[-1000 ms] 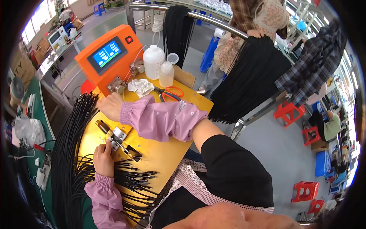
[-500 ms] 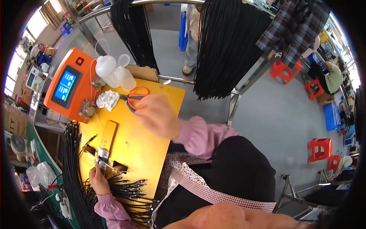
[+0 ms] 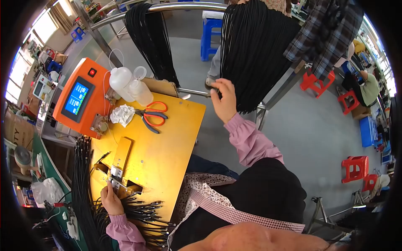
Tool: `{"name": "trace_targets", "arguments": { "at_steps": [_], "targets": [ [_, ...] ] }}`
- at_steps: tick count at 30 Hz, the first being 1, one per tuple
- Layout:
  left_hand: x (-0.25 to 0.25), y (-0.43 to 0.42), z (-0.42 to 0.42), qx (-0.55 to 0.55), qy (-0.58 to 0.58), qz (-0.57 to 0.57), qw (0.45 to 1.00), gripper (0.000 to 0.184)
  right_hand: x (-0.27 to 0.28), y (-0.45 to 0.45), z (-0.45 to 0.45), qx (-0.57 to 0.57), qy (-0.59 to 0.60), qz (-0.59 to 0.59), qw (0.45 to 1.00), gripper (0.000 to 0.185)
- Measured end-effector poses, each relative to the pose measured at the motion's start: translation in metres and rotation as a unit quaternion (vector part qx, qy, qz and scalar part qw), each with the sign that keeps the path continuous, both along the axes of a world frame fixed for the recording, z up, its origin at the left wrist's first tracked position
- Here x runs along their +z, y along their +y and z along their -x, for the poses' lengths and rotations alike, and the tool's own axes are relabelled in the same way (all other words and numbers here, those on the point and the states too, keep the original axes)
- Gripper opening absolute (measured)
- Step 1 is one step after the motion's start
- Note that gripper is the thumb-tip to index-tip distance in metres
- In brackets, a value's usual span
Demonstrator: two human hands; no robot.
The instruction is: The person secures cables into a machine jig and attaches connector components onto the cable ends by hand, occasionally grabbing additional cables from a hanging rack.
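Note:
My left hand reaches to the small metal fixture on the yellow work board. Its thumb and index finger pinch at the fixture's near side; whatever lies between them is too small to make out. Black cables with metal-tipped plugs fan out just right of that wrist. My right hand is raised beyond the board's right edge, in front of a hanging bundle of black cables. Its fingers are bent, the thumb stands apart from them, and I see nothing held.
An orange machine with a blue screen stands at the board's back left. Beside it are plastic bottles, crumpled white paper and orange-handled cutters. A metal rail carries cable bundles. Red stools stand rightward.
My right hand has moved right and away, from over the board near the cutters to the hanging cables. My left hand stays at the fixture. The view has shifted slightly.

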State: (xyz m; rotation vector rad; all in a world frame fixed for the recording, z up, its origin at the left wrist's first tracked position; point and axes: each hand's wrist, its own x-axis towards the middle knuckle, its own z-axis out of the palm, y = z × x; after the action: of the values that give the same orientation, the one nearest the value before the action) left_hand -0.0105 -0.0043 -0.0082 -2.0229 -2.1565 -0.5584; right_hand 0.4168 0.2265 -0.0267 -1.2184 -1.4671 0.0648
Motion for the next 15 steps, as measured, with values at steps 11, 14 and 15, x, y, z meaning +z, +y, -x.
{"name": "trace_targets", "arguments": {
  "at_steps": [11, 14, 15],
  "targets": [
    [-0.003, 0.000, -0.002, 0.007, -0.025, -0.014, 1.000, 0.040, 0.056, 0.051, -0.044, -0.121, -0.117, -0.145, 0.975, 0.030],
    [0.000, -0.001, -0.002, 0.021, -0.025, -0.019, 0.999, 0.041, 0.100, 0.071, -0.052, -0.112, -0.018, -0.197, 0.974, 0.032],
    [-0.001, -0.001, -0.001, 0.018, -0.022, -0.025, 0.999, 0.041, 0.112, 0.072, -0.048, -0.093, 0.031, -0.190, 0.977, 0.033]
  ]
}}
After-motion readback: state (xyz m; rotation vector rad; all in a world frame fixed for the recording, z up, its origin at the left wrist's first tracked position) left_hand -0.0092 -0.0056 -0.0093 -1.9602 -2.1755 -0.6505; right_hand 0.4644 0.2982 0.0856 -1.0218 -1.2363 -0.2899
